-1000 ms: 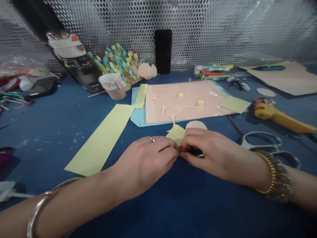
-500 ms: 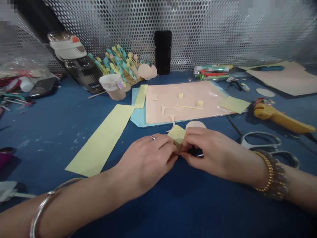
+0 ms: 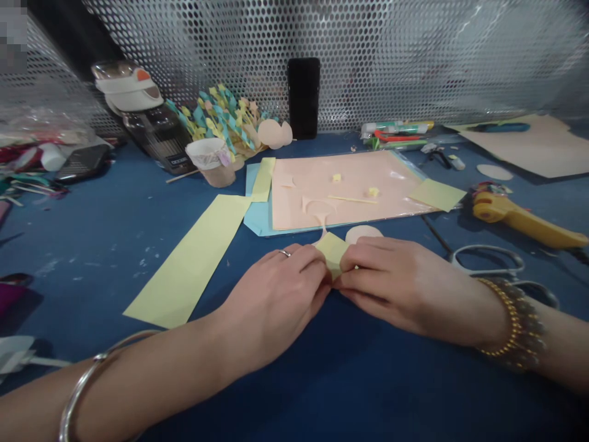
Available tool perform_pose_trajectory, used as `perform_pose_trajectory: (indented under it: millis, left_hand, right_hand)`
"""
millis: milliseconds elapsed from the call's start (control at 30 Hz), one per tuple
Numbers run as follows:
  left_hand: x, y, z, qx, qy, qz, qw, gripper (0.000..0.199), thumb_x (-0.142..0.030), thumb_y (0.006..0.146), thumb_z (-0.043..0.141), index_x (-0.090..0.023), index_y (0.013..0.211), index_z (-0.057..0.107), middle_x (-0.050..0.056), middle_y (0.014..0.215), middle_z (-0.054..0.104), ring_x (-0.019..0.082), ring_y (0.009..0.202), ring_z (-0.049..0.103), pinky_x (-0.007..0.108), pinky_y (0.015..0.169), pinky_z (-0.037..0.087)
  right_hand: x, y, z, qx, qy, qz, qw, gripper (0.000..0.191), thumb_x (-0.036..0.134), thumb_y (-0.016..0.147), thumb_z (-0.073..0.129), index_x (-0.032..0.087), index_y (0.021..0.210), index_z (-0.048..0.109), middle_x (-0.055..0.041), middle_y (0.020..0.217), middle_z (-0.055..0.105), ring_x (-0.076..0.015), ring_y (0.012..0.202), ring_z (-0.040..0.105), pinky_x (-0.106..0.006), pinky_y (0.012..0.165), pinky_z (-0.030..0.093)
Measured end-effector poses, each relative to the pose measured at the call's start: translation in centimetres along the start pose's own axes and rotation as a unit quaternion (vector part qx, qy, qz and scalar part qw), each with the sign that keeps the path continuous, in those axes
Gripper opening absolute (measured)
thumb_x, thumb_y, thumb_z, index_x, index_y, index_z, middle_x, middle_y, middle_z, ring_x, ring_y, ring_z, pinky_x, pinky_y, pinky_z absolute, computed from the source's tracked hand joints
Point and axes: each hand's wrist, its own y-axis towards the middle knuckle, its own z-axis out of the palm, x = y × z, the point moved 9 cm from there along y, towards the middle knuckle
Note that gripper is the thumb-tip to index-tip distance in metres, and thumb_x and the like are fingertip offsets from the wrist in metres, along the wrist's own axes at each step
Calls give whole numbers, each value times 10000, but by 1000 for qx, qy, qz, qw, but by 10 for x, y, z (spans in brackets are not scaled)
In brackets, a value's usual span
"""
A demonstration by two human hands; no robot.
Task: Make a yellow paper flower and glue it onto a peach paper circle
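Between my two hands is a small piece of yellow paper (image 3: pixel 332 250), its near edge pinched at the fingertips. My left hand (image 3: pixel 280 294) is closed on its left side, and my right hand (image 3: pixel 396 282) is closed on its right side; the fingers cover the lower part of the paper. A pale pink paper circle (image 3: pixel 363 233) lies just beyond my right fingers. Right behind the yellow piece, a thin pink paper offcut (image 3: pixel 322 212) rests partly on a sheet of pink paper (image 3: pixel 354 169). A long yellow paper strip (image 3: pixel 193 258) lies left of my left hand.
Grey-handled scissors (image 3: pixel 488 252) and a yellow-handled tool (image 3: pixel 524 221) lie at right. A paper cup (image 3: pixel 214 162), a dark bottle (image 3: pixel 154 129) and paper stars on sticks (image 3: pixel 225 120) stand back left. A black phone (image 3: pixel 304 98) leans against the perforated metal panel (image 3: pixel 368 61).
My right hand's fingers have closed together more and shifted slightly over the yellow paper. My left hand stays almost in place on it.
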Motion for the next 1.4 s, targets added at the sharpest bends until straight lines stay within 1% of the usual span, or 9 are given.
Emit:
perform_pose_trajectory:
  millis: [133,300,467,633,767,867,1000,1200,1400]
  left_hand:
    - [1,-1,1,13,-13,-7,1000,225,-212,924,411,-130,891,618,87,950,609,241,899,595,421,783,511]
    - [4,-2,2,15,-35,-6,999,215,-214,924,421,-131,924,620,85,975,611,234,924,586,422,829,498]
    - [3,-3,-3,-7,-62,27,998,208,-196,925,416,-131,916,613,82,973,629,219,927,593,390,835,494]
    - [0,-5,-6,1,-65,61,996,163,-158,897,442,-135,896,604,78,979,651,212,938,613,344,790,511]
    - [-2,-9,-10,-23,-48,84,995,148,-156,870,483,-132,947,607,82,1017,659,210,939,631,333,782,523]
    - [-5,-11,-10,-41,-24,105,993,184,-170,885,479,-161,1015,609,66,1040,661,202,934,640,337,779,531]
    - [-7,-13,-12,-71,-4,122,990,199,-189,909,458,-176,996,636,57,992,677,184,905,652,323,775,539]
    - [-10,-13,-16,-96,3,129,987,198,-190,902,476,-157,940,667,63,944,689,190,865,666,318,739,557]
    - [-10,-12,-15,-99,5,127,987,189,-181,895,483,-161,908,671,54,922,695,173,847,668,297,760,552]
  right_hand:
    - [1,0,2,-8,-13,-7,1000,266,203,926,422,130,840,663,-69,806,577,-178,755,519,-333,703,450]
    - [-1,1,1,-17,5,2,1000,256,198,920,433,132,799,649,-60,802,574,-171,745,512,-323,698,446]
    - [-2,0,1,-17,11,4,1000,256,196,920,432,138,810,656,-57,798,578,-171,743,512,-320,689,442]
    - [-2,-1,2,-10,18,8,1000,228,177,907,446,150,822,655,-52,801,585,-168,749,517,-313,697,438]
    - [-2,-1,3,-10,21,9,1000,217,178,900,456,148,824,656,-54,799,585,-167,751,516,-311,700,431]
    - [-3,-1,3,-12,29,12,999,212,181,895,466,148,802,653,-48,786,580,-162,738,506,-304,690,424]
    - [-4,-1,3,-15,38,19,999,214,177,893,469,149,787,652,-44,779,573,-157,725,496,-294,671,419]
    - [2,-1,4,-15,-30,-16,999,234,201,914,452,145,786,640,-47,782,567,-173,734,494,-323,688,423]
    - [9,-1,5,-7,-94,-32,995,151,153,872,505,160,747,588,-23,748,530,-183,708,473,-336,651,399]
